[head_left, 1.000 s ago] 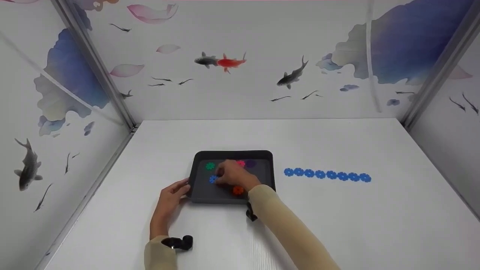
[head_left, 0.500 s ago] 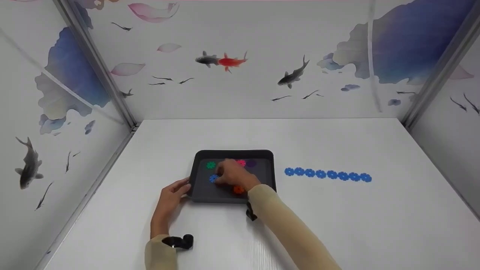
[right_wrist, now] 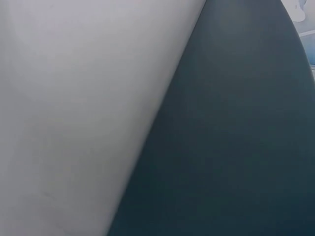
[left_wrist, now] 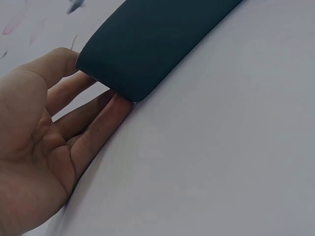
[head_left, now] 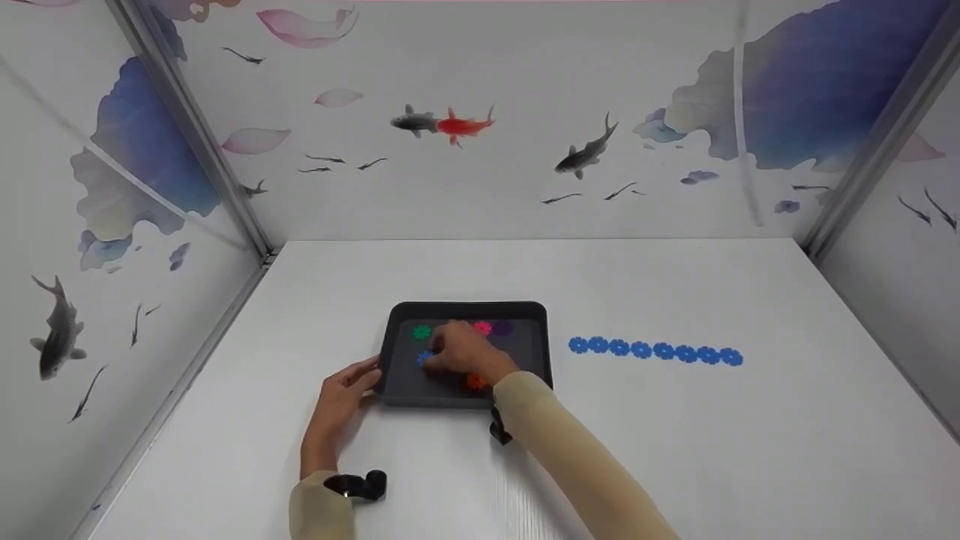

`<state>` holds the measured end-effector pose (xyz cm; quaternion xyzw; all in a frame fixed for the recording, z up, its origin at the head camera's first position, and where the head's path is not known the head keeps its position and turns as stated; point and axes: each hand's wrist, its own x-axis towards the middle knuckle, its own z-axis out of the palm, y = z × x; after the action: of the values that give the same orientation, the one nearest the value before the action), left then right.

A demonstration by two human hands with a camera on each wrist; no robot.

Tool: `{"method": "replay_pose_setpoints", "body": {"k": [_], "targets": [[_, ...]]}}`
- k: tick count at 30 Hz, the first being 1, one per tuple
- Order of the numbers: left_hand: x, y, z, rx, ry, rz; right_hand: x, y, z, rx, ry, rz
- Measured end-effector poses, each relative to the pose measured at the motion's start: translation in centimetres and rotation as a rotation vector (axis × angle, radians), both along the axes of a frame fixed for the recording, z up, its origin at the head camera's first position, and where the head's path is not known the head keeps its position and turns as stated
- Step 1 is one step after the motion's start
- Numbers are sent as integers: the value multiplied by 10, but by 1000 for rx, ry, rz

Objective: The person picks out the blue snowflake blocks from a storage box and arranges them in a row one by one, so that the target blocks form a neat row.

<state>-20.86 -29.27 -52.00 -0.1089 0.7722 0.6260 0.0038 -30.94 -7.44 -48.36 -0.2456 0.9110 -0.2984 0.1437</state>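
A dark grey tray (head_left: 469,402) lies on the white table. Inside it my right hand (head_left: 469,351) reaches down with bent fingers and pinches a blue snowflake disc (head_left: 423,359), partly hidden by the fingertips. Around this hand lie a green snowflake disc (head_left: 421,331), a pink one, a dark purple one, and an orange snowflake disc (head_left: 475,382) half covered by the wrist. My left hand (head_left: 341,394) touches the tray's left wall from outside. In the left wrist view its fairly straight fingers meet the tray's corner (left_wrist: 142,49). The right wrist view shows only the tray's outer wall and table.
To the right of the tray, several blue snowflake discs (head_left: 641,350) form a row on the white table (head_left: 675,450). Printed walls with fish and petals close off the back and both sides.
My right hand has shifted slightly left, covering more of the blue snowflake disc, which sits a touch further left. My left hand and the tray stay put.
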Motion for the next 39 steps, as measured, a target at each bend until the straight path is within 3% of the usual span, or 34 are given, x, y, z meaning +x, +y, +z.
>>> {"method": "replay_pose_setpoints", "body": {"k": [8, 21, 39], "targets": [[0, 0, -1, 18, -2, 16, 0, -4, -5, 21, 78, 24], [0, 1, 1, 52, -13, 13, 1, -4, -2, -13, -11, -31], [0, 1, -2, 87, 28, 8, 1, -5, -3, 28, 62, -54]]}}
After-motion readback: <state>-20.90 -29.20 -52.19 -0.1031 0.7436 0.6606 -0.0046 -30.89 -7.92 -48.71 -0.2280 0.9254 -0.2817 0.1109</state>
